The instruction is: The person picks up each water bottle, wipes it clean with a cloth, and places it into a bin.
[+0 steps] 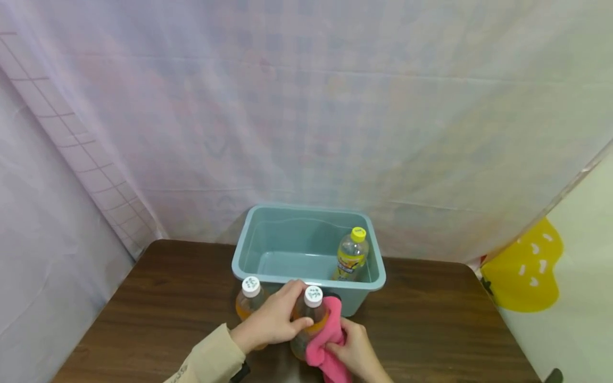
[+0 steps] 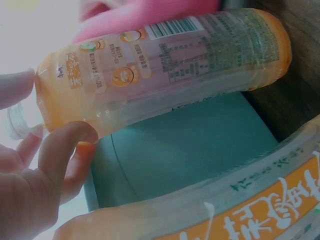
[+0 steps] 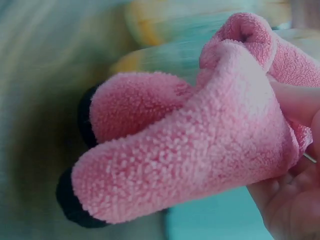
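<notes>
My left hand (image 1: pixel 274 320) grips the upper part of a clear plastic drink bottle (image 1: pixel 313 298) with a white cap and an orange label. In the left wrist view, thumb and fingers close around the shoulder of this bottle (image 2: pixel 165 75), near its cap. My right hand (image 1: pixel 356 348) holds a fuzzy pink cloth (image 1: pixel 330 335) against the bottle's right side. The right wrist view shows the cloth (image 3: pixel 200 140) folded over, dark trim at its ends, pinched between thumb and fingers. A second white-capped bottle (image 1: pixel 246 305) stands left of the first, partly hidden behind my left hand.
Behind the bottles sits a blue-green plastic bin (image 1: pixel 292 236) on the dark wooden table (image 1: pixel 431 314). Inside its right end stands a bottle with a yellow cap (image 1: pixel 351 255). Pale curtains (image 1: pixel 306 117) hang behind the table, and a yellow decoration (image 1: pixel 529 268) is at the right.
</notes>
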`<action>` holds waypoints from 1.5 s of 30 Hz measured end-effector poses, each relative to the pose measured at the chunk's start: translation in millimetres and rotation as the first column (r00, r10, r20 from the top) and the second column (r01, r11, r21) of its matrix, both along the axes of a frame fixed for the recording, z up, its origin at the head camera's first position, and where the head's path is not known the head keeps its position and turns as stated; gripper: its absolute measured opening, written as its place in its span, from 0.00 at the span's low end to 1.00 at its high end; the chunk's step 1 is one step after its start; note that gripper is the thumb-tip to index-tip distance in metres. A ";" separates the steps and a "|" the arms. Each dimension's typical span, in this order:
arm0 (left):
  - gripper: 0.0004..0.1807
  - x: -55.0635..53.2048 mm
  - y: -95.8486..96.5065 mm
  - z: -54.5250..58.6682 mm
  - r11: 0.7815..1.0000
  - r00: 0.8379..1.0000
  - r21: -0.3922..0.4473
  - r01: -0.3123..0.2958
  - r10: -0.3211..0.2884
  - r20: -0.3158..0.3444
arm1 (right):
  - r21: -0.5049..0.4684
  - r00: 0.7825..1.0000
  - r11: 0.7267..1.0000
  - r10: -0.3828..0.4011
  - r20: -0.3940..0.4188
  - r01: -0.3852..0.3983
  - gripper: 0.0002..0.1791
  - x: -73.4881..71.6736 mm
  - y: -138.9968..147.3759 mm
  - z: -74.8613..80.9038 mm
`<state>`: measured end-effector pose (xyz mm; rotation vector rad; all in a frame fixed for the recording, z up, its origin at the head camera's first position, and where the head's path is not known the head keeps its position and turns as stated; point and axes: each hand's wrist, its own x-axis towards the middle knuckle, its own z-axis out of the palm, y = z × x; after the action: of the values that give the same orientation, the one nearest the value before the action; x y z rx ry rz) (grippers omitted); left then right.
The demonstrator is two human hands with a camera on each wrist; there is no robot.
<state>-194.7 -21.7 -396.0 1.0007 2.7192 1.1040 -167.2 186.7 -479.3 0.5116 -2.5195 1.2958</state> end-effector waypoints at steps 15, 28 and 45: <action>0.20 0.7 2.2 -0.1 0.999 0.999 0.033 -0.004 0.002 0.037 | 0.040 0.986 0.999 0.021 0.168 -0.028 0.18 -7.2 8.5 -42.5; 0.20 1.7 1.3 1.3 1.000 0.999 0.020 -0.014 0.013 0.037 | -0.002 0.958 1.000 -0.017 -0.286 0.017 0.20 5.4 -0.8 41.4; 0.20 0.3 -1.2 -1.2 0.999 0.999 0.031 -0.017 0.016 0.041 | -0.049 0.997 0.997 -0.063 -0.042 0.061 0.20 3.6 -5.9 49.6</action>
<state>-194.4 -22.9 -397.2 0.9507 2.6911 1.1596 -163.5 180.8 -429.7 0.4426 -2.4427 1.3039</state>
